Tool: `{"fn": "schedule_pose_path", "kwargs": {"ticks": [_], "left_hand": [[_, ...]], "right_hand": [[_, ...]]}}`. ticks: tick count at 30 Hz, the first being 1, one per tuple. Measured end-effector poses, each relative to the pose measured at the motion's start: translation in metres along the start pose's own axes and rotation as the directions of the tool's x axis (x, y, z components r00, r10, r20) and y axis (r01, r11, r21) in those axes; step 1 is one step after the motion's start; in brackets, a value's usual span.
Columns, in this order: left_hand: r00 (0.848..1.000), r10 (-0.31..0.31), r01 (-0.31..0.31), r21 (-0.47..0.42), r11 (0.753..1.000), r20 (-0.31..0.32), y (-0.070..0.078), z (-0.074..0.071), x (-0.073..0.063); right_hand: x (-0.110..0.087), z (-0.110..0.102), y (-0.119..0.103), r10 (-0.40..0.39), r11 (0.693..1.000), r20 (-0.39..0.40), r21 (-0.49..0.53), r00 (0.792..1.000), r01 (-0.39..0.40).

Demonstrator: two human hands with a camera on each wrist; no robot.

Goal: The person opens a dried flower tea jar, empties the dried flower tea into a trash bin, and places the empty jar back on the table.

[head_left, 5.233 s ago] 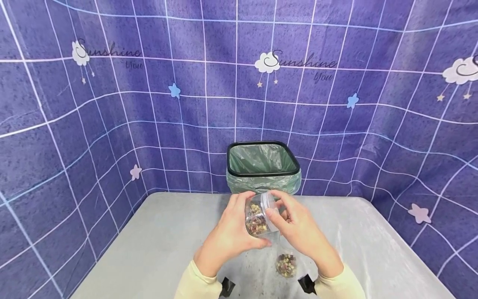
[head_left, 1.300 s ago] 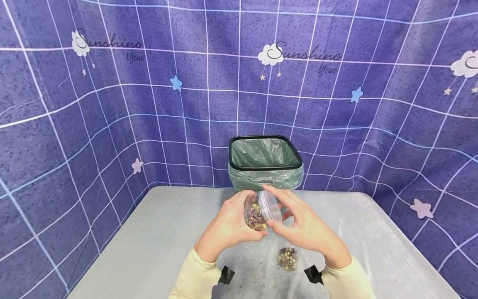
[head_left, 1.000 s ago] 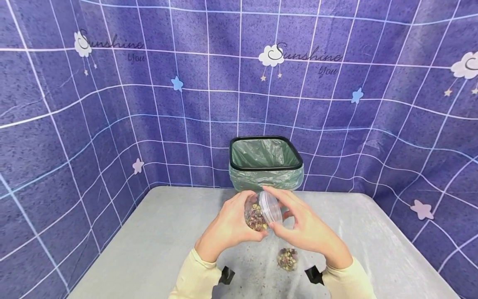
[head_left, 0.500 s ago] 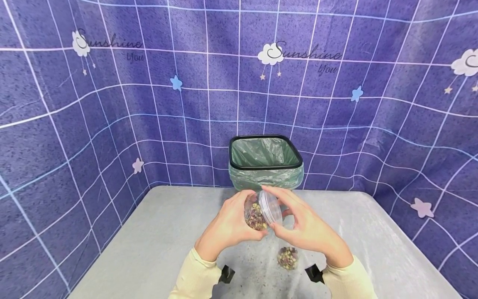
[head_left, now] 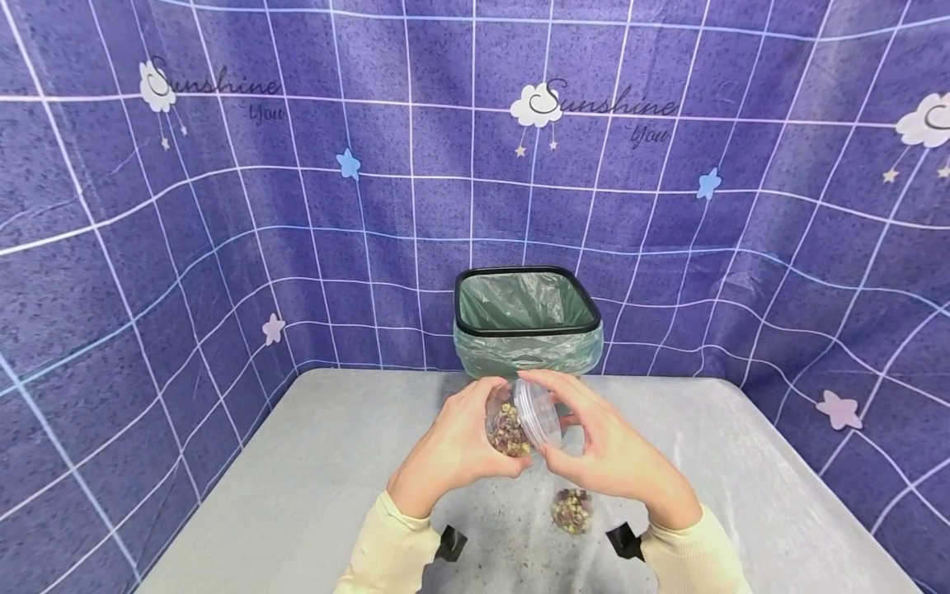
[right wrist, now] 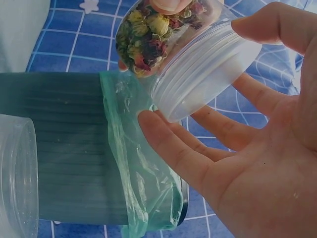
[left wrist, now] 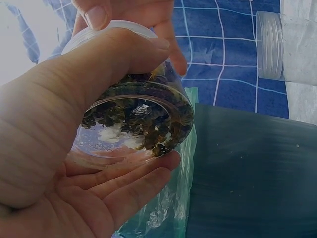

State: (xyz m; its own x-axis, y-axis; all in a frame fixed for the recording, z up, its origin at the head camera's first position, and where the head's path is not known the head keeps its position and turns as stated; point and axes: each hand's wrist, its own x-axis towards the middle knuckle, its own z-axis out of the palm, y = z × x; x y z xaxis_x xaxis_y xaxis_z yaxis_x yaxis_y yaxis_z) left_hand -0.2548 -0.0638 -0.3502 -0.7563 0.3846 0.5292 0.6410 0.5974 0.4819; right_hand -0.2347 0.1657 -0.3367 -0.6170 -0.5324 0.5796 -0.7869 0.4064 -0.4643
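A clear plastic jar (head_left: 508,426) of dried flowers is held tilted above the table, its lid end toward the right. My left hand (head_left: 453,441) grips the jar's body, thumb on one side and fingers on the other. The ribbed translucent lid (right wrist: 203,74) sits at the jar's mouth; whether it is fully screwed down I cannot tell. My right hand (head_left: 604,445) holds this lid by its edge, thumb opposite the fingers, palm off its flat face. Yellow buds and dark red petals (right wrist: 148,44) show through the jar wall in the right wrist view.
A second clear container (head_left: 571,511) with dried flowers stands on the grey table (head_left: 334,478), below the right hand. Behind the hands is a black-rimmed bin (head_left: 527,332) with a green liner. Small dark specks dot the table near its front. A purple grid-patterned curtain (head_left: 416,206) encloses the area.
Since the earliest frame, the jar has turned so the lid's face shows more, and the right thumb has shifted down to the lid's lower edge. Over the last second the hands hardly move.
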Motion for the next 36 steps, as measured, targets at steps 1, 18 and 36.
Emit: {"fn": "schedule_pose_path", "kwargs": {"ticks": [1, 18, 36], "left_hand": [[1.000, -0.002, 0.002, 0.000, 1.000, 0.002, 0.0000, 0.0000, -0.0001], [1.000, -0.005, 0.005, -0.001, 1.000, 0.016, 0.0005, 0.0009, -0.0003], [1.000, -0.007, 0.006, 0.003, 1.000, 0.026, 0.0004, -0.0016, -0.0010]], "right_hand": [[-0.0001, 0.0002, 0.0002, -0.001, 1.000, 0.000, 0.000, 1.000, 0.001], [-0.0036, 0.0015, 0.0000, -0.020, 0.999, 0.002, 0.041, 1.000, 0.020], [-0.0020, -0.0012, -0.0047, -0.034, 0.999, 0.021, -0.024, 0.999, 0.035]]}}
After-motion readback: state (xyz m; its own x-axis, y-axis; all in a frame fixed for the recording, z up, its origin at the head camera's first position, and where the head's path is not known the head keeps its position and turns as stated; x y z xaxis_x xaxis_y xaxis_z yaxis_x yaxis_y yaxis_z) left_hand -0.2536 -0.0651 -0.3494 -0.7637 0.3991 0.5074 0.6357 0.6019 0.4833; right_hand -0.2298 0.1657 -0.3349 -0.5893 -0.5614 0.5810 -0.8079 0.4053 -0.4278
